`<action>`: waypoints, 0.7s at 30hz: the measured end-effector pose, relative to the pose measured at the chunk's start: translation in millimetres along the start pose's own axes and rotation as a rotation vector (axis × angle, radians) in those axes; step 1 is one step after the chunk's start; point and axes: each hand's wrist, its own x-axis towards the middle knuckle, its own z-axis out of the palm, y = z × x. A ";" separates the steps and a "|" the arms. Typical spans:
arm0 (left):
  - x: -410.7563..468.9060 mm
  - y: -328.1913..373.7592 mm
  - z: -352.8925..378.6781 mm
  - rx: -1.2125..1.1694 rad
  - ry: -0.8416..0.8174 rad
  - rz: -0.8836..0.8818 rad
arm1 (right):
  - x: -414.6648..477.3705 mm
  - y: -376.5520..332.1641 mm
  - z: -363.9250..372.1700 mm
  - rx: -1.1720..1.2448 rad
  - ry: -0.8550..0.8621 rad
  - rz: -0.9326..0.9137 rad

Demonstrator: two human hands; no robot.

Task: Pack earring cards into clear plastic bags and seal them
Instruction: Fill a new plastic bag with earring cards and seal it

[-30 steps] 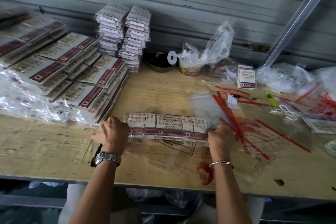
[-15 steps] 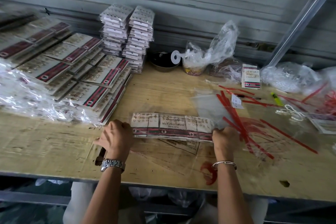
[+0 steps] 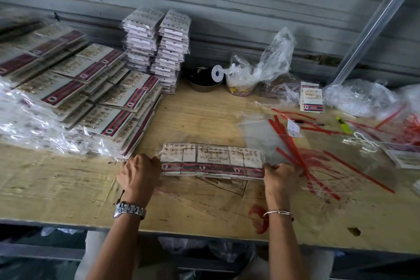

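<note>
Hands | left hand (image 3: pixel 138 175) curled round earring cards (image 3: pixel 212 159) | right hand (image 3: pixel 280 179) apparently pinching them

Left grip (image 3: pixel 138 177): silver metal watch (image 3: pixel 129 210) at wrist, chunky link band, polished links catching light. Right grip (image 3: pixel 280 179): thin silver bangle (image 3: pixel 278 213) at wrist, plain, narrow round section. Both forearms bare down to frame edge

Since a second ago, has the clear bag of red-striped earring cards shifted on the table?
No. The clear bag of red-striped earring cards keeps its place against the two stacks of white cards.
</note>
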 end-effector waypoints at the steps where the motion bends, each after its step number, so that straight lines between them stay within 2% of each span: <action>1: 1.1 0.1 0.4 -0.001 -0.007 -0.010 | 1.8 1.4 0.6 0.007 -0.019 -0.010; 5: 3.9 -3.8 1.6 -0.077 0.001 -0.031 | 5.6 -0.2 -2.3 -0.073 -0.047 -0.073; 8: 0.8 -6.0 0.5 -0.147 0.144 0.099 | 2.4 -6.4 -7.0 -0.118 -0.041 -0.103; 10: -5.8 0.1 3.3 -0.157 0.294 0.247 | -6.0 -11.6 -8.7 -0.032 0.121 -0.200; 12: -18.7 16.3 8.8 -0.141 0.410 0.500 | -21.8 -18.3 -7.1 0.152 0.316 -0.416; 13: -26.3 25.7 13.7 -0.139 0.410 0.650 | -30.7 -23.4 -4.8 0.232 0.353 -0.559; 15: -40.0 40.2 29.6 -0.111 0.263 0.891 | -46.7 -34.1 3.3 0.279 0.256 -0.873; 17: -46.5 45.9 46.1 -0.018 0.073 0.951 | -55.1 -43.0 12.7 0.186 0.010 -1.059; 19: -41.8 40.7 52.7 0.111 -0.020 0.903 | -53.3 -43.3 19.0 0.084 -0.221 -1.063; 21: -30.2 28.9 53.6 0.173 -0.072 0.853 | -43.1 -34.3 21.9 0.031 -0.353 -1.032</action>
